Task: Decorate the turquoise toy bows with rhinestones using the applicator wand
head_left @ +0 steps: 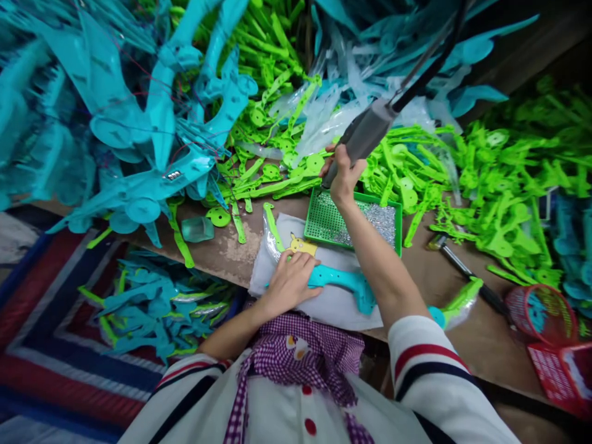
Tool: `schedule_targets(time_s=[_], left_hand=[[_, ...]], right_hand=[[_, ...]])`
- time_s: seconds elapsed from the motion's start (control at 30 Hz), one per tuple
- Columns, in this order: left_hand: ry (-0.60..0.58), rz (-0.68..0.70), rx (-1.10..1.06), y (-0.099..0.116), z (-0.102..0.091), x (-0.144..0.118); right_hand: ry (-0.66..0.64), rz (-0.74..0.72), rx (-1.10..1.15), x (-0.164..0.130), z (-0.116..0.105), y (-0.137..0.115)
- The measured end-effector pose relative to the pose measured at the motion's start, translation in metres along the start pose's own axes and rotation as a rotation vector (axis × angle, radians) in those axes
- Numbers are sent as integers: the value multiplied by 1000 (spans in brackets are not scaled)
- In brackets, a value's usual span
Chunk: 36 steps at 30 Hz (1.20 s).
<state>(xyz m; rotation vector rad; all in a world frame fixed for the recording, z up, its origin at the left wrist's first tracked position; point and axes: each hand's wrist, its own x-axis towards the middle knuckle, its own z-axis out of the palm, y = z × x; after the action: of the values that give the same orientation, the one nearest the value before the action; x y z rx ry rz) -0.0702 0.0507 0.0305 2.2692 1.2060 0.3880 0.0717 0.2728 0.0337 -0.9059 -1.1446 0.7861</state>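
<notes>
At the table edge, a teal part lies on a white cloth, just in front of a green tray of small silver screws.

Risks, as judged: the driver's tip is over the tray, and a careless dip could scatter screws among the green parts heaped around it. The teal part is pinned at one end only; it could pivot or slide on the cloth under pressure. The overhead cable could tug the driver off line.

Left hand: flat, fingers spread and pressing down on the near end of the teal part, partly covering a yellow piece.

Right hand: closed around the grey driver, held tilted above the tray.
</notes>
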Motion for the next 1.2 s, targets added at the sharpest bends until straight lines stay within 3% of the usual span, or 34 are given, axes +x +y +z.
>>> schedule_targets(time_s=[0.3,0.4,0.5,0.63,0.73,0.87,1.2], left_hand=[[12,11,8,-1,0,1],[-7,40,0,-2,-3,0],[14,57,28,3,-6,-2],[37,79,89,16,-2,2],[-28,71,124,26,7,12],[-93,45,169,31,12,23],[-19,50,159,26,15,22]], right_hand=[[27,9,-35,-3,5,-12],[75,25,-37,4,0,-33],[136,-5,-38,-2,-20,-71],[137,-54,134,-54,-57,-130],[9,-14,114,-109,-76,-152],[-46,-5,98,-150,-85,-146],[-123,152,140,-162,-80,-123]])
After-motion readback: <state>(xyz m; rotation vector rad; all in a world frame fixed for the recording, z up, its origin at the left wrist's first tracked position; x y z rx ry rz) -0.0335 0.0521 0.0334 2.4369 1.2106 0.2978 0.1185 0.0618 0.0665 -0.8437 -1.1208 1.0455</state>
